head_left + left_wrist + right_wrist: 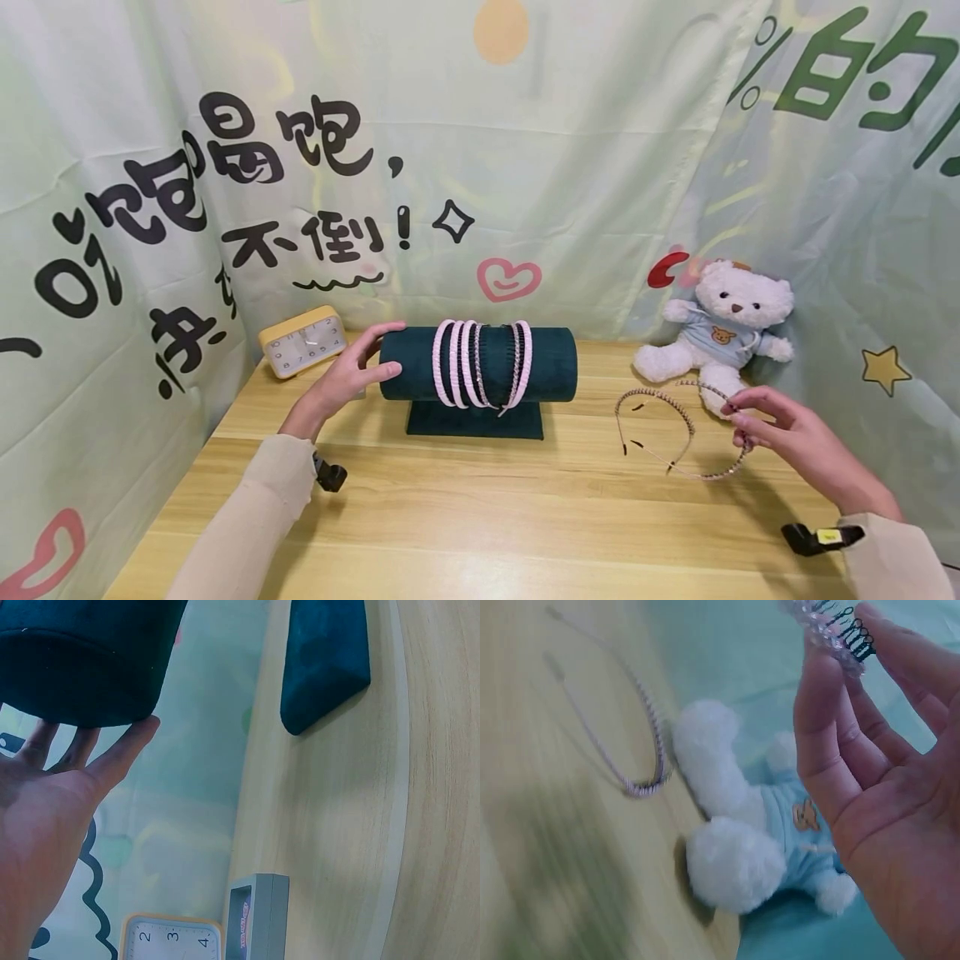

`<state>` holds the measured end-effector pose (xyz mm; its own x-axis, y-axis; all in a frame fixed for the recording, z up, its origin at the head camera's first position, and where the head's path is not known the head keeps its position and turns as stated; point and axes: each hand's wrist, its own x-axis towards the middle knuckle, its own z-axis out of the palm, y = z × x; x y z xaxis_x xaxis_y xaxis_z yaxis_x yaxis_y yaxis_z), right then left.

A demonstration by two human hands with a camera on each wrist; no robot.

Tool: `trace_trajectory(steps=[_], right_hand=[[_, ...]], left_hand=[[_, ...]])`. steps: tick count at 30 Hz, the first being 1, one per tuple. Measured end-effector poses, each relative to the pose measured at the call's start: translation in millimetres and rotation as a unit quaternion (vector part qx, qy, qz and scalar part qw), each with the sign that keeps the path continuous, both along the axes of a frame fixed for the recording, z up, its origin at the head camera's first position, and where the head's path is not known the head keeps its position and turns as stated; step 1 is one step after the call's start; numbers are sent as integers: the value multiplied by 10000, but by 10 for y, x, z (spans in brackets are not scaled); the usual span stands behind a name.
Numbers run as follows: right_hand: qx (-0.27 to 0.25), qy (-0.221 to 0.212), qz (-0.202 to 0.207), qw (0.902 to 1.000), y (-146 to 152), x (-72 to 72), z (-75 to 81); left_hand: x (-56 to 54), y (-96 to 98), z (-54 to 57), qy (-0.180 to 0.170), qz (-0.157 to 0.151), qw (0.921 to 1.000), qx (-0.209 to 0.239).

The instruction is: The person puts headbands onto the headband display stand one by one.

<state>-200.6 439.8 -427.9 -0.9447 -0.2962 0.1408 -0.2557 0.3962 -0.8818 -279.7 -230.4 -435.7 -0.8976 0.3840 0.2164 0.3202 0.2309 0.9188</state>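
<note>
A dark green velvet cylinder stand [555, 367] carries several headbands, pale pink ones [442, 367] and darker beaded ones [480, 375]. My left hand [352, 375] holds its left end, thumb at the front and a finger along the top. In the left wrist view the left hand [52, 802] has its fingers against the round end. At the right, my right hand [780, 429] pinches a beaded headband [716, 477] with comb-like teeth, raised off the table. Between thumb and fingers its beads [832, 641] show in the right wrist view. Another beaded headband [656, 742] lies on the table.
A white teddy bear [723, 325] in a blue shirt sits behind the right hand. The yellow alarm clock [303, 342] stands at the back left, with a small grey box [270, 915] near it. Printed cloth [600, 167] hangs around the wooden table [480, 517].
</note>
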Motion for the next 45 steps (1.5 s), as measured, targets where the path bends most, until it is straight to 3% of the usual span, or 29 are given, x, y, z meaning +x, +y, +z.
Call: trace_trajectory(steps=[3, 10, 14, 21, 25, 32, 39, 45], right_hand=[[149, 57, -11, 9999, -100, -46, 40], [-68, -56, 74, 9999, -318, -169, 81], [125, -26, 82, 9999, -442, -228, 108], [-222, 2, 576, 9981, -610, -334, 172], [-378, -60, 607, 9974, -701, -362, 222], [-95, -66, 591, 9982, -888, -380, 316], [-441, -164, 841, 9953, -1082, -437, 354], [-403, -304, 814, 9954, -1247, -459, 431]], left_hand=[[-2, -3, -4, 5, 5, 10000, -17], [-5, -3, -7, -14, -5, 10000, -21], [-7, -2, -9, -30, 16, 10000, -23], [-9, 12, -5, -29, 41, 10000, -18], [-5, 10, -6, -43, 42, 10000, -18], [-5, -3, -9, -22, 28, 10000, -41], [-3, 3, 1, -30, 28, 10000, -17], [-4, -3, -11, -12, 14, 10000, -14]])
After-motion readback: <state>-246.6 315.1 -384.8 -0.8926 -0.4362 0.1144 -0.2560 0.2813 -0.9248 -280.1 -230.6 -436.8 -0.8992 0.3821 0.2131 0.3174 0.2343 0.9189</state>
